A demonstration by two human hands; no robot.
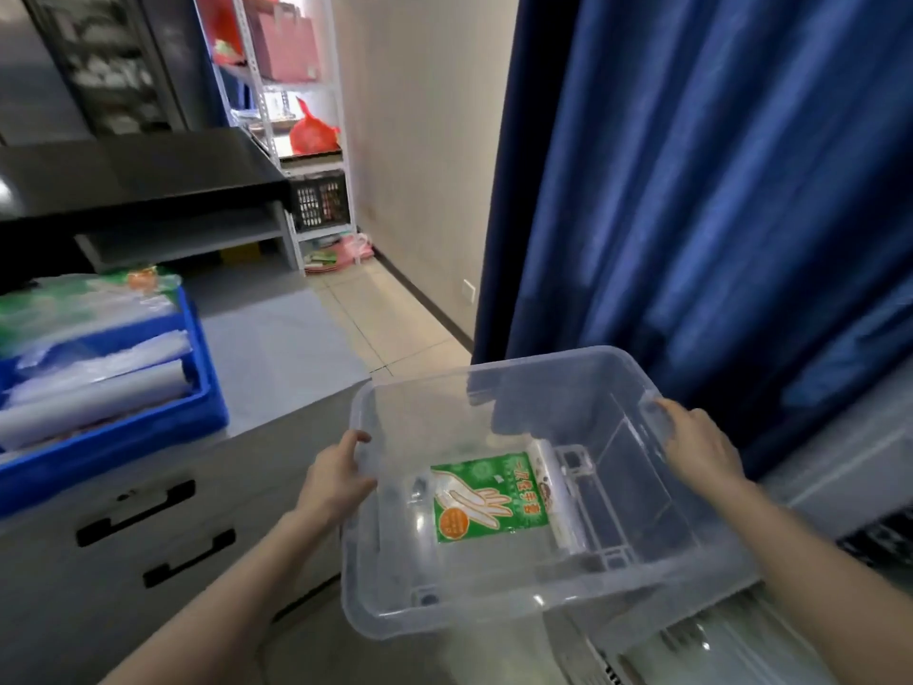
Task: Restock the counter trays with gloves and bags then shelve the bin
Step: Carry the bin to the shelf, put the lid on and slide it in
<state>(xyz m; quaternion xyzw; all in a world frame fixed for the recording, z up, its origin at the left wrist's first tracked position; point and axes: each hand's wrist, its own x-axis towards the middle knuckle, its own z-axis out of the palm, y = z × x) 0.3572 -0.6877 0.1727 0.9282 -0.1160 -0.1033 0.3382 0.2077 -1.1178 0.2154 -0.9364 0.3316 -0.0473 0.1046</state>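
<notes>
I hold a clear plastic bin [499, 615] in the air in front of me, beside the grey counter. My left hand [336, 479] grips its left rim and my right hand [696, 444] grips its right rim. A green pack of disposable gloves [486, 499] lies flat on the bin's bottom, with a white roll of bags [556, 496] along its right side. On the counter at the left stands a blue tray [148, 427] filled with clear bag rolls and a green glove pack.
The grey counter [276, 348] has drawers with black handles below it. A dark blue curtain [716, 190] hangs at the right. A white metal shelf rack [296, 116] with red bags and a black crate stands at the far end of a tiled aisle.
</notes>
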